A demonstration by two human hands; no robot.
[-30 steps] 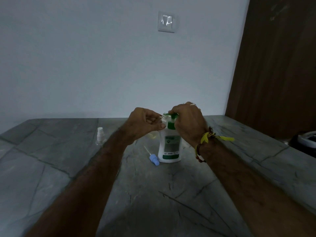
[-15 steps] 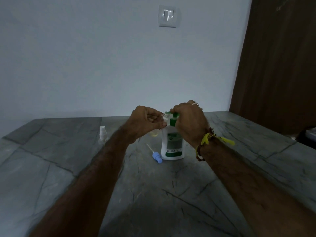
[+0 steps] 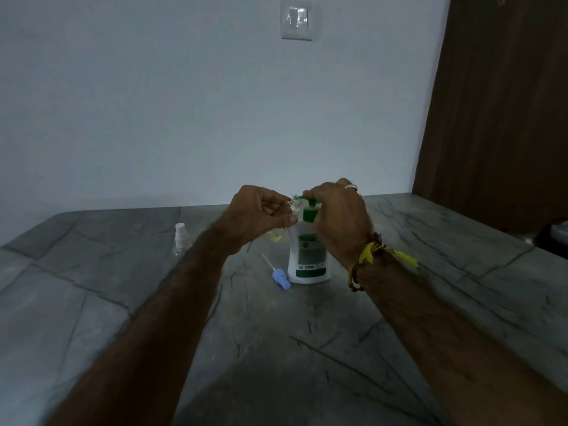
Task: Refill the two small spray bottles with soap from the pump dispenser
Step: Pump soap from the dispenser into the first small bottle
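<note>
A white pump dispenser (image 3: 309, 259) with a green pump head and green label stands on the grey stone table (image 3: 276, 348). My right hand (image 3: 339, 219) rests on top of the pump head. My left hand (image 3: 258, 215) grips a small clear spray bottle (image 3: 274, 236), its open neck held up at the green spout; yellowish liquid shows at its bottom below my fingers. A blue spray cap (image 3: 280, 278) with a thin white tube lies on the table just left of the dispenser. A second small spray bottle (image 3: 181, 236) with a white cap stands upright far left.
A white wall with a light switch (image 3: 297, 23) rises behind the table. A brown wooden door (image 3: 504, 112) is on the right, with a dark object (image 3: 553, 238) at the table's right edge.
Both hands stay at the pump head and nozzle; the view has shifted slightly, and the table objects have not moved.
</note>
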